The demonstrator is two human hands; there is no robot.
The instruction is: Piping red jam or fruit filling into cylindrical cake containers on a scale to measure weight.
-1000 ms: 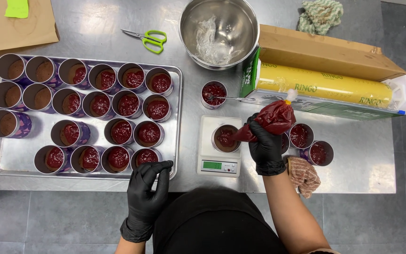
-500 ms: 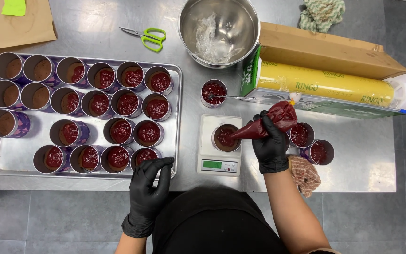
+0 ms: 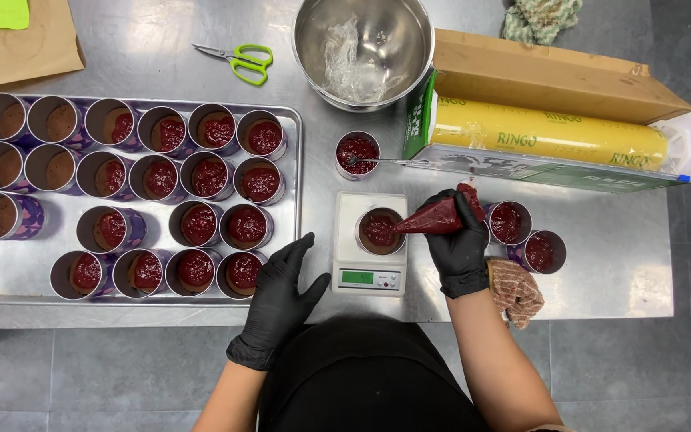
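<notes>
Gripping a red-filled piping bag (image 3: pixel 440 216), the right hand (image 3: pixel 459 244) in its black glove is closed around the fat rear end, with the bag's point aimed into a metal ring mould (image 3: pixel 380 230) that stands on a small white scale (image 3: pixel 370 242). The left hand (image 3: pixel 281 292), also gloved, holds nothing; its fingers are spread flat on the steel table (image 3: pixel 601 264), just beside the near right corner of a baking tray (image 3: pixel 17 276).

The bag looks soft and yielding (a slack cone that would sag if held by the tip), so the sound hold is where the hand has it, at the wide back, squeezing forward. Its smooth skin is probably slippery where filling has smeared.

Two filled moulds (image 3: pixel 525 236) stand just right of the hand, near a brown cloth (image 3: pixel 515 290). Another filled mould with a spoon (image 3: pixel 357 154) in it sits beyond the scale. On the tray, most rings hold red filling; those at the left end show only a brown base. Farther off are a steel bowl (image 3: pixel 361 48), green-handled scissors (image 3: pixel 237 60) and a carton with a yellow roll (image 3: pixel 549 136).
</notes>
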